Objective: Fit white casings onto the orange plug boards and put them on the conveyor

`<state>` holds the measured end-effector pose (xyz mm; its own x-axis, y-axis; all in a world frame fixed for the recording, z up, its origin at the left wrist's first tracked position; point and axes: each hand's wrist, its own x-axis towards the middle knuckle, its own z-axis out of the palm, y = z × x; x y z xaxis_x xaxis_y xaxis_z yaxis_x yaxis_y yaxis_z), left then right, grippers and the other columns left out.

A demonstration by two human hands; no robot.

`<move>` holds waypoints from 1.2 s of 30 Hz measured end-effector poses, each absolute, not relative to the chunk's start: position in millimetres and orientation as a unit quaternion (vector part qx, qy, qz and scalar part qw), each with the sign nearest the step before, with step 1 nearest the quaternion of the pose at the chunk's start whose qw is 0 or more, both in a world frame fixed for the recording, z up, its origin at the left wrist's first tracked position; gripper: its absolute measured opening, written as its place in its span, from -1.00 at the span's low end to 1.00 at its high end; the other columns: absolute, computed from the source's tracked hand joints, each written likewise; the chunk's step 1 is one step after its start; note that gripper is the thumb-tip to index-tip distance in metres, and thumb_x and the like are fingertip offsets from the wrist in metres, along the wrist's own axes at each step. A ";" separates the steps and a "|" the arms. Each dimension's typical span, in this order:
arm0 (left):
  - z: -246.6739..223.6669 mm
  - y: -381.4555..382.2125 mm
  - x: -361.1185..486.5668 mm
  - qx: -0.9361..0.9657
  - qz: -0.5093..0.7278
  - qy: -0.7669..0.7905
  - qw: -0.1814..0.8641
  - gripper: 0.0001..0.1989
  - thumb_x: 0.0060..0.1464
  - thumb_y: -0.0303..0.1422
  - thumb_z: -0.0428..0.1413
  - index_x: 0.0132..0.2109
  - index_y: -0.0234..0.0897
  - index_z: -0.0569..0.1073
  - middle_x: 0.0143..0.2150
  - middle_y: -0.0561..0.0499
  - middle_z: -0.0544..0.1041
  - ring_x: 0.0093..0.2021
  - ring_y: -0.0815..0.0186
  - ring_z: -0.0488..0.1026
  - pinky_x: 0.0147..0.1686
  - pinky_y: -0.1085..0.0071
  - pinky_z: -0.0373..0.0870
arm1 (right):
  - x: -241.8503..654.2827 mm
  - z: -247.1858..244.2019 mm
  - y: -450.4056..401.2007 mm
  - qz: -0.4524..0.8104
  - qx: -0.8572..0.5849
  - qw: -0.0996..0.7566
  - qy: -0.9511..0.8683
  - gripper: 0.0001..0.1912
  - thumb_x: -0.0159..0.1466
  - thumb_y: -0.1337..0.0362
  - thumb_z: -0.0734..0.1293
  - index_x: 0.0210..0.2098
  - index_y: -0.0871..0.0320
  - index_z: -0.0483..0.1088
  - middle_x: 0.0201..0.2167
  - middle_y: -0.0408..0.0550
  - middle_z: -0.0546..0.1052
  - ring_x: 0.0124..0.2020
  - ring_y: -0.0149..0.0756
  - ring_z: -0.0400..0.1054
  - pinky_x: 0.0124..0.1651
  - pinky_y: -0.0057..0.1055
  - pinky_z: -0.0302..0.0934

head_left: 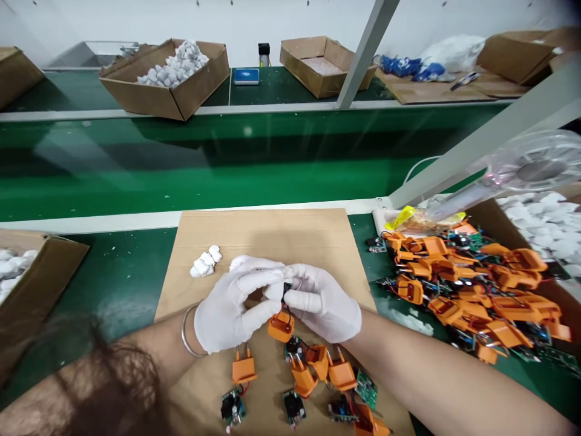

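Observation:
Both my hands wear white gloves and meet over a cardboard sheet. My left hand [232,303] is closed in a pinch around a small white piece [273,291]. My right hand [324,304] pinches a small circuit board [287,289] whose black part shows between the fingertips; most of it is hidden. An orange plug housing [281,327] hangs below on wires from that board. Nearer to me, several orange plug housings [342,374] with metal pins lie with wired circuit boards [233,407]. A few white lumps [206,263] rest beyond my left hand.
Under my hands lies the cardboard sheet [272,227]. A large pile of orange plug housings [472,290] with boards covers the right side, beside a clear fan [535,166] and a box of white pieces [544,224]. More boxes [181,100] stand left and on the shelf behind a metal post [367,51].

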<state>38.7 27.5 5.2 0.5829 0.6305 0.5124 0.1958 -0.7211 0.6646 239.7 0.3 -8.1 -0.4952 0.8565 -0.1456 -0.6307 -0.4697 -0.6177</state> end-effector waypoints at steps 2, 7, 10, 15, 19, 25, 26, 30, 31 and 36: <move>3.5 28.4 38.3 0.838 0.393 0.249 0.286 -0.54 0.30 -0.36 0.21 0.30 -0.03 0.40 0.08 -0.14 0.67 0.11 0.09 0.64 0.03 0.04 0.66 | 239.9 -11.6 0.8 0.811 -0.238 0.464 -0.265 -0.72 0.06 0.28 0.68 -0.24 0.00 0.67 -0.39 -0.19 0.71 -0.38 -0.43 0.55 -0.19 -0.48 0.42; 1.0 29.2 41.1 0.818 0.424 0.262 0.287 -0.75 0.27 -0.30 0.31 0.04 -0.15 0.50 -0.15 -0.03 0.68 0.03 0.14 0.66 0.04 0.14 0.61 | 242.7 -21.1 1.4 0.777 -0.285 0.492 -0.269 -0.68 -0.03 0.32 0.72 -0.31 0.00 0.65 -0.38 -0.22 0.73 -0.37 -0.44 0.57 -0.18 -0.46 0.44; 1.3 29.1 44.5 0.824 0.401 0.259 0.304 -0.85 0.35 -0.29 0.24 0.01 -0.14 0.49 -0.28 0.07 0.65 0.00 0.16 0.68 0.04 0.15 0.56 | 243.8 -22.6 1.3 0.775 -0.277 0.496 -0.277 -0.67 -0.05 0.36 0.73 -0.34 -0.01 0.65 -0.37 -0.25 0.74 -0.35 -0.43 0.59 -0.13 -0.41 0.45; -0.4 23.2 47.5 0.835 0.427 0.235 0.256 -0.65 0.43 -0.28 0.12 0.29 -0.10 0.36 -0.26 0.05 0.67 0.12 0.13 0.66 0.06 0.10 0.58 | 242.1 -20.5 -0.5 0.773 -0.254 0.511 -0.279 -0.65 -0.06 0.40 0.72 -0.33 -0.02 0.66 -0.30 -0.23 0.76 -0.29 -0.38 0.63 -0.10 -0.35 0.48; 3.0 20.9 44.0 0.860 0.383 0.243 0.233 -0.57 0.44 -0.30 0.07 0.38 -0.13 0.29 0.06 -0.15 0.70 0.17 0.09 0.63 0.06 0.02 0.60 | 239.9 -15.6 -0.7 0.778 -0.225 0.511 -0.288 -0.65 -0.03 0.39 0.71 -0.30 -0.04 0.66 -0.32 -0.22 0.75 -0.30 -0.38 0.63 -0.08 -0.35 0.48; 5.4 35.2 32.2 0.850 0.419 0.219 0.233 -0.50 0.44 -0.30 0.11 0.44 0.01 0.30 0.29 -0.14 0.59 0.22 0.13 0.60 0.10 0.03 0.64 | 243.9 -7.7 2.8 0.816 -0.226 0.474 -0.241 -0.73 0.04 0.27 0.70 -0.28 0.01 0.67 -0.39 -0.16 0.75 -0.40 -0.42 0.60 -0.28 -0.49 0.45; 4.9 38.0 30.9 0.847 0.421 0.225 0.234 -0.54 0.43 -0.30 0.14 0.40 0.01 0.37 0.26 -0.11 0.62 0.17 0.15 0.63 0.09 0.06 0.65 | 244.8 -7.4 3.2 0.820 -0.231 0.469 -0.234 -0.72 0.03 0.27 0.71 -0.29 0.02 0.67 -0.39 -0.17 0.74 -0.42 -0.43 0.59 -0.30 -0.52 0.44; 2.4 44.8 30.0 0.847 0.420 0.225 0.235 -0.75 0.31 -0.22 0.27 0.10 -0.07 0.62 0.17 -0.09 0.68 0.01 0.21 0.69 0.02 0.16 0.68 | 244.6 -8.1 3.2 0.821 -0.238 0.466 -0.230 -0.71 -0.02 0.26 0.72 -0.32 0.03 0.68 -0.43 -0.19 0.73 -0.46 -0.48 0.56 -0.32 -0.56 0.41; 1.7 45.4 30.5 0.843 0.430 0.217 0.241 -0.75 0.29 -0.21 0.28 0.08 -0.09 0.62 0.17 -0.09 0.68 0.01 0.21 0.69 0.01 0.16 0.68 | 243.9 -8.3 2.9 0.821 -0.234 0.465 -0.233 -0.71 -0.02 0.25 0.72 -0.32 0.03 0.68 -0.44 -0.19 0.73 -0.46 -0.48 0.55 -0.32 -0.57 0.41; -1.6 44.8 34.6 0.829 0.453 0.184 0.271 -0.68 0.27 -0.26 0.31 0.15 -0.06 0.57 0.17 -0.08 0.67 0.12 0.17 0.67 0.08 0.13 0.69 | 241.1 -8.1 1.2 0.826 -0.218 0.465 -0.231 -0.74 0.00 0.27 0.71 -0.33 0.02 0.69 -0.42 -0.17 0.74 -0.44 -0.47 0.57 -0.30 -0.56 0.42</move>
<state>34.6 44.8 -1.6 0.5207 0.5516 0.6517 0.0598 -0.7850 0.6166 241.1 1.2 -8.1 -0.4716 0.8697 -0.1455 -0.6686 -0.4602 -0.5841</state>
